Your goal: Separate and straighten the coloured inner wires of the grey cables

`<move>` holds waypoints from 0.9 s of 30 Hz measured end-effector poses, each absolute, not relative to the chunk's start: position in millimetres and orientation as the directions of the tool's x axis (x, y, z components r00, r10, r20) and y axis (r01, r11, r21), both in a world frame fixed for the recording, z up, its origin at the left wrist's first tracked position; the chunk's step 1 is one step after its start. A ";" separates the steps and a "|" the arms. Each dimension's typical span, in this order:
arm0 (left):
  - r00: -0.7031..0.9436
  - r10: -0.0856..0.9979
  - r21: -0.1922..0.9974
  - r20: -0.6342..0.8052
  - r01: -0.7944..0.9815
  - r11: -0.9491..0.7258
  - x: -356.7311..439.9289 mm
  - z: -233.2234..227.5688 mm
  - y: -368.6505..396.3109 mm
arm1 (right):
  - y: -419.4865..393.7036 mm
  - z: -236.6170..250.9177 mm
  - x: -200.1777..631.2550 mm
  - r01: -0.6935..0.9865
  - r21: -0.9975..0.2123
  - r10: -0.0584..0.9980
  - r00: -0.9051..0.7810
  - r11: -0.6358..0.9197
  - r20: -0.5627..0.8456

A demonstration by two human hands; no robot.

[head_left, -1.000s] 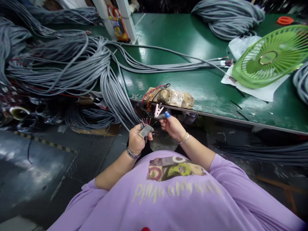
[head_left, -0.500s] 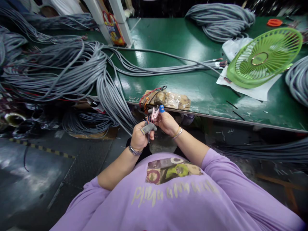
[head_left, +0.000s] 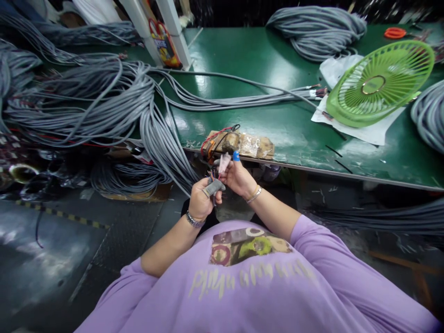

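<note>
My left hand [head_left: 203,199] is closed around the end of a cable, and a grey cover wraps its thumb. Thin coloured wires [head_left: 212,175] fan out above that thumb. Close beside it, my right hand [head_left: 239,179] pinches a pale pink clothespin-like clip [head_left: 225,163], which is blurred. The right thumb wears a blue cover [head_left: 236,156] and points up. The clip's lower end is near the wires; whether it grips one I cannot tell. Just beyond my hands, at the table edge, lies a worn wooden block [head_left: 251,145] with red and black leads.
A large heap of grey cables [head_left: 104,101] covers the left side and hangs over the green table's [head_left: 294,134] edge. A green fan [head_left: 379,85] stands at right on white paper. Coiled cable [head_left: 319,30] and orange-handled scissors [head_left: 395,33] lie at the back.
The pink clip has turned in my right fingers and is more blurred. My right thumb has shifted slightly right. My left hand has barely moved.
</note>
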State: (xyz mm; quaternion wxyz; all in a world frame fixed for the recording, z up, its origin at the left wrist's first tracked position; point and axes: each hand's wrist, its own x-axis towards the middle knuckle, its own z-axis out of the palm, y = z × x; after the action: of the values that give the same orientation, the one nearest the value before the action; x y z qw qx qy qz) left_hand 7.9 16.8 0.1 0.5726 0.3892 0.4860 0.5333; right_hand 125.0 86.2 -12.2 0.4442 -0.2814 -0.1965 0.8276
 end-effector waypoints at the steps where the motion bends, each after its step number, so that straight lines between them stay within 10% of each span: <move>1: -0.065 0.991 0.973 -0.113 -0.211 0.097 7.4 -0.4 13.9 | 85.6 -11.9 127.1 -0.612 -0.570 0.831 -0.472 -0.548 -0.294; 8: -0.145 0.980 0.991 0.136 0.018 -0.135 5.5 -1.4 6.1 | 80.5 -5.0 135.4 -0.589 -0.608 0.830 -0.503 -0.533 -0.241; 22: -0.159 0.985 0.997 0.070 -0.009 -0.072 9.4 -0.3 15.9 | 83.2 -15.2 126.8 -0.528 -0.798 0.951 -0.249 -0.290 -0.181; 27: -0.141 0.989 0.999 0.045 0.013 -0.044 8.6 -4.1 17.4 | 89.9 -15.0 123.6 -0.582 -0.695 0.897 -0.376 -0.422 -0.231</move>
State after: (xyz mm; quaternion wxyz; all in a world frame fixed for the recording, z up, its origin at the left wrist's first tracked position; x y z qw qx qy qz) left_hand 8.6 17.4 -4.1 0.4496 0.4766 0.5255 0.5428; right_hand 123.6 89.9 -15.0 0.4698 -0.3023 -0.2611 0.7873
